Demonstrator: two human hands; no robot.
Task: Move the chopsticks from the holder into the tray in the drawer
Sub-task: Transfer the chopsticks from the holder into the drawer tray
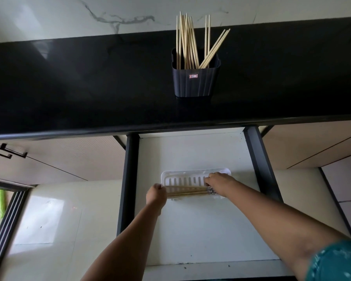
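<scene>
Cabinet handles (8,152) far left, dark, under the black worktop (79,82). Below them, glossy floor (45,220) with a green thing (0,199) at the left edge, too blurred to identify.

Drawer (190,230) pulled open under the worktop edge, pale bottom, dark side rails. White slotted tray (182,175) lies flat on the drawer bottom, toward the back half, long side running left-right.

Left hand (156,194) sits at the tray's left end, fingers curled in, touching the left ends of a bundle of chopsticks (187,193). Looks closed on them, but the grip itself is hidden by the knuckles. Bundle lies lengthwise along the tray's near side, inside it, several sticks, count not readable.

Right hand (219,182) is over the tray's right end, fingers bent down onto the sticks' right ends. Dark patterned tips show just beside the palm. Cannot tell if it pinches them or only presses on top.

Up on the worktop, right of centre: dark ribbed holder (196,84), upright, small label on its front. More chopsticks in holder (187,41), mostly upright, a pair leaning out to the right.

Teal patterned sleeve (336,262) at bottom right corner.
</scene>
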